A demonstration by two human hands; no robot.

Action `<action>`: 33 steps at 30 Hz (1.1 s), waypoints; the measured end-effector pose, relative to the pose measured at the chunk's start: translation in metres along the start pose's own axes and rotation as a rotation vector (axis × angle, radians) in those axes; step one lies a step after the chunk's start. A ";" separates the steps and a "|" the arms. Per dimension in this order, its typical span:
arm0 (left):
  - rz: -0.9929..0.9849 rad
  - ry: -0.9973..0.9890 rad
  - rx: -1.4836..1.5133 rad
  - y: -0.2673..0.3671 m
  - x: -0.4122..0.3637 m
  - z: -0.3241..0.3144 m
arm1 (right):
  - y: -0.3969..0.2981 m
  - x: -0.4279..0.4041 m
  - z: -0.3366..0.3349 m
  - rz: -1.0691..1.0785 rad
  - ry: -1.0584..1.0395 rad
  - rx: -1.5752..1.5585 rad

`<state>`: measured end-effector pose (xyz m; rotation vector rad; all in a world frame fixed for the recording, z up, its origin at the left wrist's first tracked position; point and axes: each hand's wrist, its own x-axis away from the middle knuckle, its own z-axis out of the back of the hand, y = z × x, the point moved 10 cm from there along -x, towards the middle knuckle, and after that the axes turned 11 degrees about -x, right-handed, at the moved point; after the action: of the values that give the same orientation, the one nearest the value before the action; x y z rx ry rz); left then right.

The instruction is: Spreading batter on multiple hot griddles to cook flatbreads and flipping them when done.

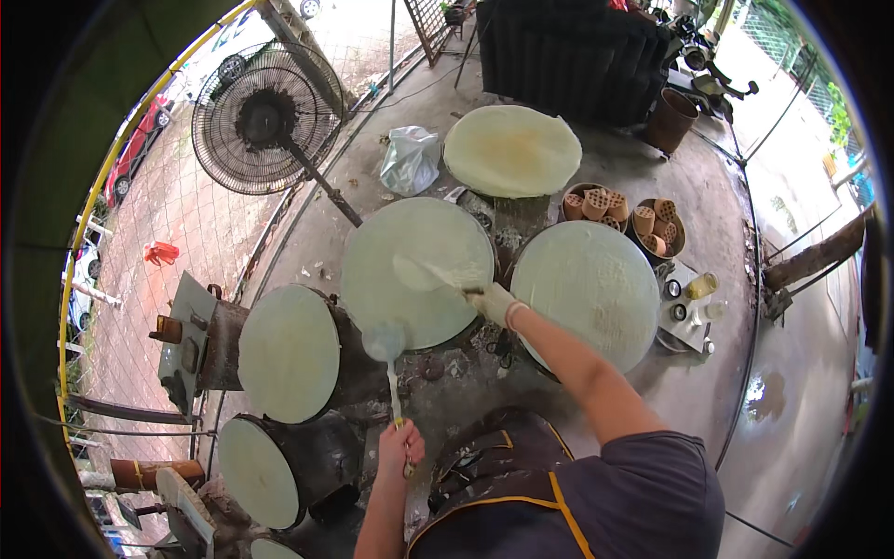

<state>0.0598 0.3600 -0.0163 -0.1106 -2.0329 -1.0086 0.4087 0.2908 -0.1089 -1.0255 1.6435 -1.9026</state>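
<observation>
My left hand (401, 444) grips the handle of a ladle (383, 341), whose bowl hangs over the near left edge of the middle round griddle. A thin pale sheet of batter (391, 227) covers that griddle. My right hand (491, 304) wears a pale glove and holds a flat, pale spreading tool (443, 274) low over the sheet; whether it is a scraper or a brush I cannot tell. Another batter-covered round griddle (585, 286) lies just right of my right hand. Two more pale round sheets, an upper (290, 353) and a lower (257, 472), top drum stoves on the left.
Beyond the middle griddle lies a round sheet browned at its centre (513, 150), beside a plastic bag (411, 161). Two tubs hold perforated cylindrical briquettes (596, 202). Several jars (700, 285) stand on a board at right. A pedestal fan (267, 119) stands far left.
</observation>
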 end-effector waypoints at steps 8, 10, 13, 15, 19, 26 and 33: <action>-0.224 0.256 -0.404 0.035 -0.071 -0.029 | 0.047 0.152 -0.056 -0.574 0.513 -0.609; -0.250 0.229 -0.418 0.041 -0.080 -0.058 | 0.128 0.116 -0.076 -0.255 0.338 -0.569; -0.200 0.166 -0.314 0.056 -0.063 -0.042 | 0.055 0.118 -0.090 -0.321 0.218 -0.706; -0.181 -0.221 0.172 0.071 -0.027 -0.047 | 0.009 0.124 -0.066 -0.340 0.226 -0.722; -0.212 -0.213 0.150 0.064 0.016 -0.049 | 0.029 0.115 -0.028 -0.279 0.471 -0.717; -0.044 -0.214 0.482 0.040 0.045 -0.038 | 0.022 0.100 -0.042 -0.274 0.247 -0.400; -0.216 -0.046 0.687 0.024 0.122 0.082 | 0.014 0.077 -0.151 -0.428 0.245 -0.373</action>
<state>-0.0616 0.4000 0.0593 0.4593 -2.3556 -0.3824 0.2436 0.3308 -0.1074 -1.4345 2.1119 -2.0987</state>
